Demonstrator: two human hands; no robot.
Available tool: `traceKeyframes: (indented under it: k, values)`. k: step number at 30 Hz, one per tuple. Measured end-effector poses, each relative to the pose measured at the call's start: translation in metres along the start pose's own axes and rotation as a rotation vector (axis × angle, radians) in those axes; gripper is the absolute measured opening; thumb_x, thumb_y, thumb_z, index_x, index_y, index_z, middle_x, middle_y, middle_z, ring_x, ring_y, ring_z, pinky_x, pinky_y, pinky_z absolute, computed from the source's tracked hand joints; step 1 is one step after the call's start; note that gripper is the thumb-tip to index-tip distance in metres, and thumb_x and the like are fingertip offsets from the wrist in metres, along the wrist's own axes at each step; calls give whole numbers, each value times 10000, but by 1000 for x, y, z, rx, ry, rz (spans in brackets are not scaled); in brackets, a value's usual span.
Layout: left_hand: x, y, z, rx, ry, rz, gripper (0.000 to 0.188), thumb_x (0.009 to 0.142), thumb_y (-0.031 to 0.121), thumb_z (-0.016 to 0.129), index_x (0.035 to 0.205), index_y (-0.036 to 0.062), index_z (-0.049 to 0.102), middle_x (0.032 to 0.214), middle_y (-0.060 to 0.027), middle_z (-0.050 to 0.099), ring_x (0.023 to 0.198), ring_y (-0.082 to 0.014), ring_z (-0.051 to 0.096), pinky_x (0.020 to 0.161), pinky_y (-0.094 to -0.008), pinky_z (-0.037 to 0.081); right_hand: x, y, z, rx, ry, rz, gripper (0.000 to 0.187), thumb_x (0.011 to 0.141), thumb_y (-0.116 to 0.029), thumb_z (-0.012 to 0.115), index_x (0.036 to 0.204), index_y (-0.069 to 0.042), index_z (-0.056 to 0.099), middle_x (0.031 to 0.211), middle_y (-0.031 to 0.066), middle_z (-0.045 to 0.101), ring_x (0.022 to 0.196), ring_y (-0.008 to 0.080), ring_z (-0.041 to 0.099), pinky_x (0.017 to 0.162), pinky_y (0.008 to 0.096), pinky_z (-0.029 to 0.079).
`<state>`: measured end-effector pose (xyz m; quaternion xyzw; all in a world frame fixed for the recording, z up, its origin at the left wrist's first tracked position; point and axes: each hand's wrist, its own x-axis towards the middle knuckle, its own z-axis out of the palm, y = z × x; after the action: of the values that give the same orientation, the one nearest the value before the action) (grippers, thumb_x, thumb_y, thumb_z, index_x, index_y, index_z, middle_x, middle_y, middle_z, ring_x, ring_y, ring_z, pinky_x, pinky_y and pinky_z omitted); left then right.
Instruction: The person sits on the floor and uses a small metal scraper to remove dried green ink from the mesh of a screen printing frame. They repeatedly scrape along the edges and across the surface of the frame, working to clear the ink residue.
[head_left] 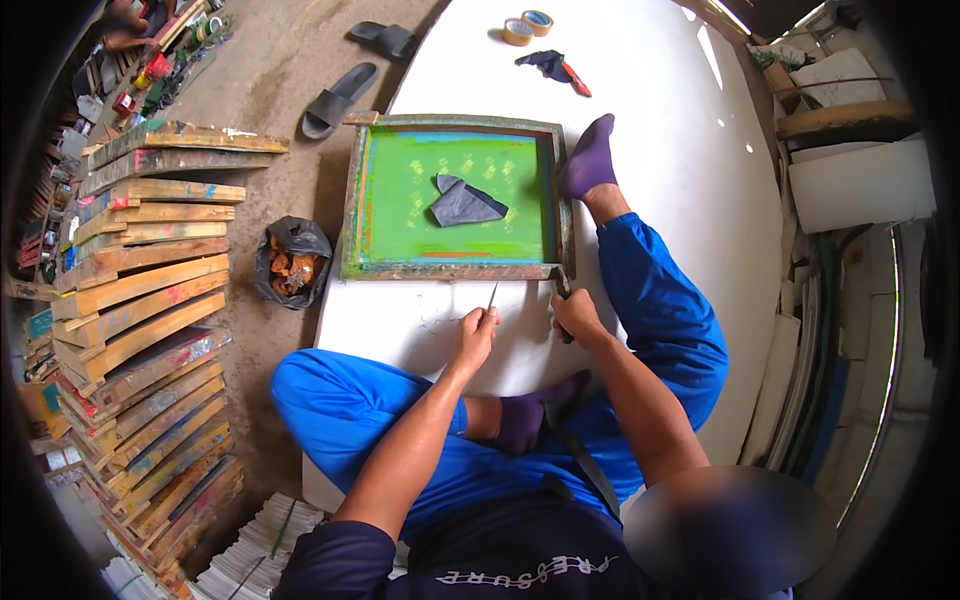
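The wooden frame point(450, 271) lies mid-picture. It looks stiff and fairly light, but its green mesh point(392, 222) could tear, so hold the wood edges. The left hand point(474, 338) pinches a thin pointed tool point(493, 295); the right hand point(580, 316) is curled round a dark tool point(562, 283).

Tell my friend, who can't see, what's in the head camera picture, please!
A person's left hand holds a thin pointed tool and their right hand grips a dark tool, near a wooden frame with a green panel. A dark cloth lies on the green panel, and the frame rests on a white surface. Paint-stained wood is stacked on the left.
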<state>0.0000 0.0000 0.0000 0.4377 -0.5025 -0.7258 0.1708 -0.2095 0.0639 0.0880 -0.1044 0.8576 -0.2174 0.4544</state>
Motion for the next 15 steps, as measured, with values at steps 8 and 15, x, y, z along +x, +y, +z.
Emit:
traceKeyframes:
  k: [8,15]
  values:
    - [-3,9,-1,-58,24,-44,406,1041,376,539,847,26,608,611,10,492,439,-63,439,404,-252,356,27,35,34,-131,299,-204,294,902,-220,589,908,70,638,781,242,689,671,344,699,643,450,559]
    - [-16,20,-12,-7,26,-56,396,1005,395,601,922,9,626,684,-7,506,432,-54,429,395,-228,362,5,32,36,-177,351,-305,301,871,-247,620,978,31,661,921,290,692,958,476,655,841,531,511]
